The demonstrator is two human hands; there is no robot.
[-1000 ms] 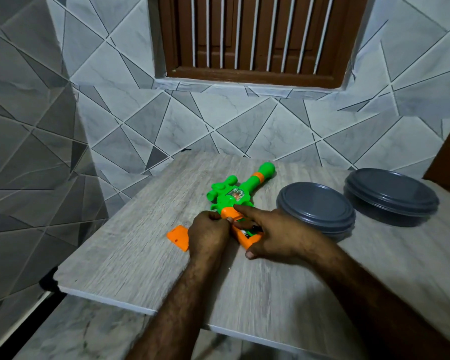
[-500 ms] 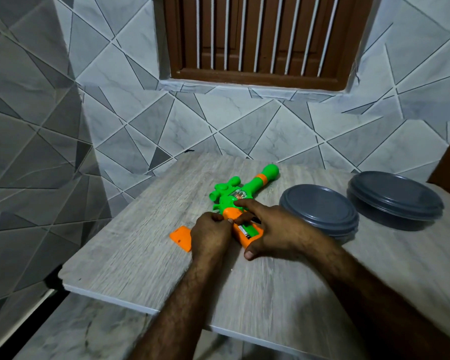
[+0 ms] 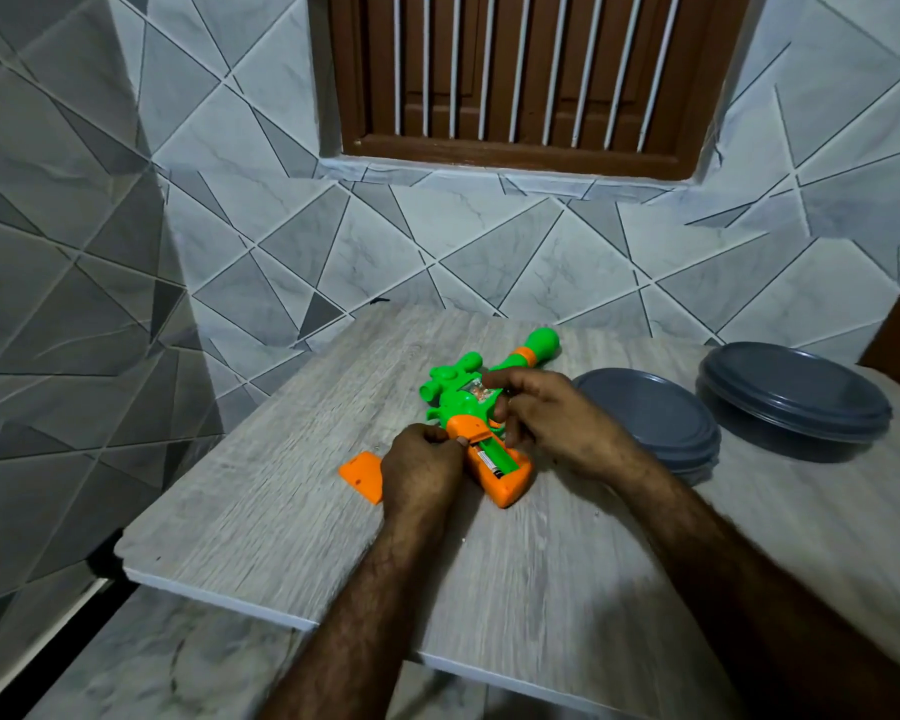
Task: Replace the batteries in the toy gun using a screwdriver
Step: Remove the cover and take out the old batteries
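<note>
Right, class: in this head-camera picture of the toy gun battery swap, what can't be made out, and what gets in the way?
Head view only:
Left hand: fingertips curled inward; whether they pinch anything is hidden.
Battery label: too small.
Orange cover: partly behind the left hand.
Toy gun middle: under the right hand holding it.
Screwdriver: none visible.

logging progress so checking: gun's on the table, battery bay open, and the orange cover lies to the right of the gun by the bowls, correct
Not quite. The head view shows the cover to the left of the gun, beside the left hand, not by the bowls. The rest holds: the gun is on the table with its battery bay open.
</note>
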